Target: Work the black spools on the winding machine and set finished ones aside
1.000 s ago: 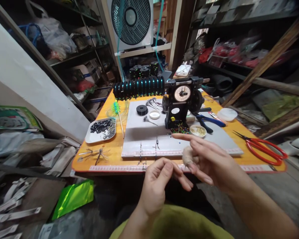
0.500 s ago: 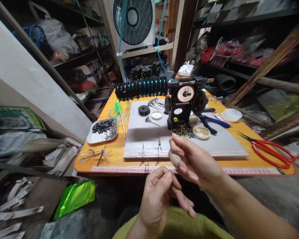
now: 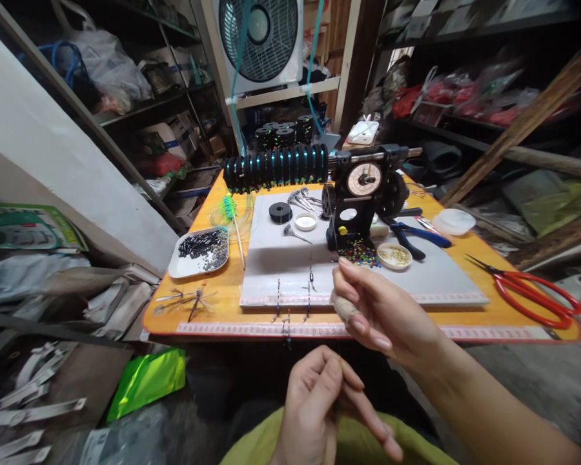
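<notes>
My left hand (image 3: 314, 397) is low in front of the table, thumb and forefinger pinched on something too small to make out. Above and to its right, my right hand (image 3: 368, 300) is closed in a pinch, with a wrapped finger; what it holds is too fine to see. Just beyond its fingertips lie loose coloured beads (image 3: 358, 253) at the foot of a black geared winder (image 3: 351, 216). A row of black spools (image 3: 275, 169) with blue bands sits on the winder's shaft. Thin beaded wires (image 3: 308, 300) hang over the front edge of the white board (image 3: 271, 258).
Gold beads fill a small dish (image 3: 394, 256). Blue pliers (image 3: 423, 234) and red scissors (image 3: 537, 290) lie to the right. A white tray (image 3: 174, 268) of black parts is at the left. A ruler strip (image 3: 213, 329) runs along the table's front edge; a fan (image 3: 259, 39) stands behind.
My left hand has moved down and slightly right, away from the table edge. My right hand has shifted slightly right, still pinched. The view has shifted a little.
</notes>
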Tool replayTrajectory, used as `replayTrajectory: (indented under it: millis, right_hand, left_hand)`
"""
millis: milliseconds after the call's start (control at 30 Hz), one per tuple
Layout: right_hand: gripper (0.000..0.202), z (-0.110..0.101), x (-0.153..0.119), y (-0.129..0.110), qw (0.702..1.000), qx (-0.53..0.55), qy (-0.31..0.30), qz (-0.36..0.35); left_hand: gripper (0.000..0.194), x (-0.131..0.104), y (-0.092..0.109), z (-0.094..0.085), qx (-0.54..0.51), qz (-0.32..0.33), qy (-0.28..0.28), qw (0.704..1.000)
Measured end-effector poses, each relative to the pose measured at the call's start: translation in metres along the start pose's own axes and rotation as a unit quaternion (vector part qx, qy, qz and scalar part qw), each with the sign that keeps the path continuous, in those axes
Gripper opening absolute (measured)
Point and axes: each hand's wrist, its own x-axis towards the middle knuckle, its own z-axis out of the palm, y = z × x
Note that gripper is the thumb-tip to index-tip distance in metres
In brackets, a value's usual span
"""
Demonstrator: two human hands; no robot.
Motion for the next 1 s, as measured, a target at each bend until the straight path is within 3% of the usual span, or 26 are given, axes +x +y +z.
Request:
replayTrajectory:
  millis: [167, 367, 500, 733, 867, 933, 967, 1000]
  right_hand:
    - [0.042, -0.004, -0.002, 0.0, 0.999, -0.025, -0.02, -0.007]
    - [0.042, -0.005, -0.006, -0.003, 0.998, -0.062, -0.02, -0.017]
    - [0.042, -0.002, -0.008, -0.004, 0.998, -0.056, -0.026, -0.013]
    - [0.042, -0.002, -0.005, 0.001, 0.998, -0.055, -0.019, -0.013]
    - [0.044, -0.002, -0.008, 0.003, 0.995, -0.097, -0.018, -0.009]
    - [0.043, 0.0, -0.01, -0.009, 0.966, -0.253, 0.023, -0.04]
    - [0.043, 0.001, -0.01, -0.02, 0.923, -0.368, 0.064, -0.089]
    - [0.041, 0.003, -0.007, -0.035, 0.846, -0.49, 0.125, -0.166]
  left_hand:
    - [0.033, 0.002, 0.006, 0.003, 0.021, -0.025, 0.006, 0.999]
    - [0.04, 0.013, 0.022, 0.006, 0.116, -0.037, 0.038, 0.992]
    - [0.029, 0.018, 0.026, 0.009, 0.113, -0.044, 0.045, 0.992]
    - [0.035, 0.016, 0.006, 0.0, -0.027, 0.013, -0.043, 0.999]
    - [0.034, 0.014, -0.003, -0.005, -0.031, 0.038, -0.039, 0.998]
    - [0.026, 0.015, -0.003, -0.006, 0.003, 0.017, -0.008, 1.0]
    - [0.025, 0.015, -0.002, -0.007, 0.03, -0.002, 0.018, 0.999]
    - [0.026, 0.014, 0.0, -0.008, 0.058, -0.023, 0.049, 0.997]
